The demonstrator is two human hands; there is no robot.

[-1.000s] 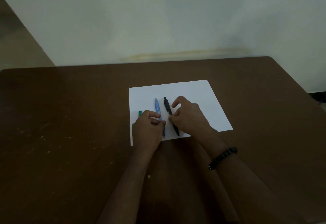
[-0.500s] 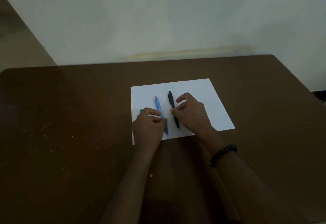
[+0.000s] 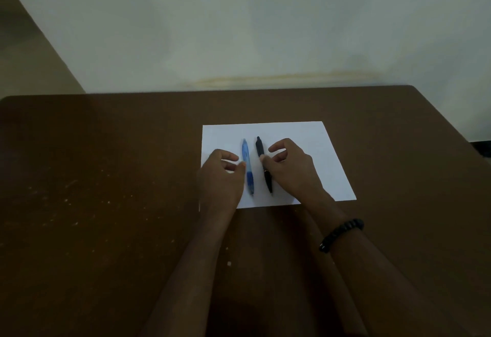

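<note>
Two pens lie on one sheet of white paper (image 3: 305,137): one blue pen (image 3: 247,166), and one black pen (image 3: 263,161) at its three o'clock. One brown table (image 3: 106,177) carries the single sheet. Two hands are in view: one left hand (image 3: 220,177) at nine o'clock of the blue pen, and one right hand (image 3: 289,166) at three o'clock of the black pen. One black beaded bracelet (image 3: 341,234) circles the right forearm, at five o'clock of the paper.
</note>
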